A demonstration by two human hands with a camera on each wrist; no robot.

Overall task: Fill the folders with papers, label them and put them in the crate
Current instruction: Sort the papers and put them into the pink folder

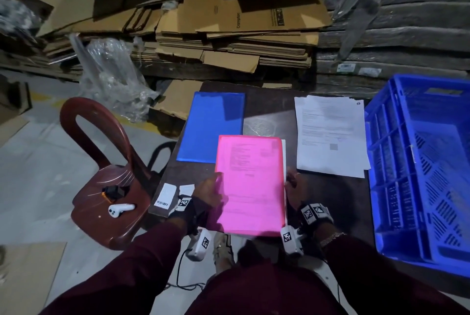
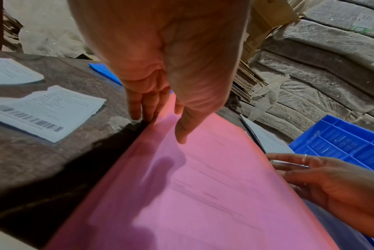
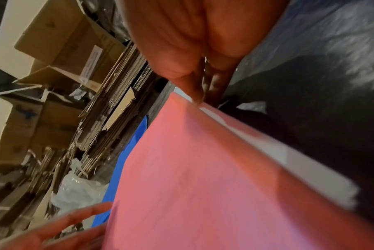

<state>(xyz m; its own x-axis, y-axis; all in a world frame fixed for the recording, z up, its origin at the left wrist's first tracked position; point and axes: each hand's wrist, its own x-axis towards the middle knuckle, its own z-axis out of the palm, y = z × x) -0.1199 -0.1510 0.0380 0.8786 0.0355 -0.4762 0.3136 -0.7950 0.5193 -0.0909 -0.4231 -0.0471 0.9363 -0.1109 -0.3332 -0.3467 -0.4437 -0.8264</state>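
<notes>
Head view: we've got left hand [image 1: 208, 191] and right hand [image 1: 295, 187] pinching the pink folder [image 1: 250, 182] edges, squaring papers [image 1: 284, 152] inside.

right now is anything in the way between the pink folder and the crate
Yes, in part: the loose paper stack lies flat on the table between the pink folder and the blue crate. It is low, so a lifted folder should clear it. Both hands grip the folder's side edges.
</notes>
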